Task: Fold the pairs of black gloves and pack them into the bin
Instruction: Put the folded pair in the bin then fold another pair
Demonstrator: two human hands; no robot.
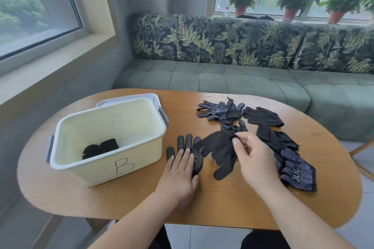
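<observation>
The left hand (179, 170) lies flat, fingers straight and together, pressing on a dotted glove (189, 144) spread palm-up on the wooden worktop (222, 204) just to the right of the bin (125, 170). The glove's fingertips point away from the person and stick out beyond the hand's own fingertips.

The right hand (255, 159) is curled, with its thumb and fingers pinching the upper edge of a plain black glove (218, 151). This glove is partly lifted and drapes over the wrist end of the dotted glove, its fingers trailing down toward the person.

The bin is a cream plastic tub marked with a hand-drawn B on its front wall (a second B shows on the inner back wall). It stands on the left part of the worktop, and a lid rests behind it. Inside, on the floor near the front, two folded bundles (101, 147) of black gloves lie side by side.

More loose gloves lie on the right half of the worktop. There is a far heap (220, 111) of dotted ones, a single dark glove (263, 116) just beside it, and a near heap (291, 161) to the right of the right hand. Another dotted glove (234, 127) peeks out behind the lifted one.

Beyond the worktop stands a green sofa (222, 79).
</observation>
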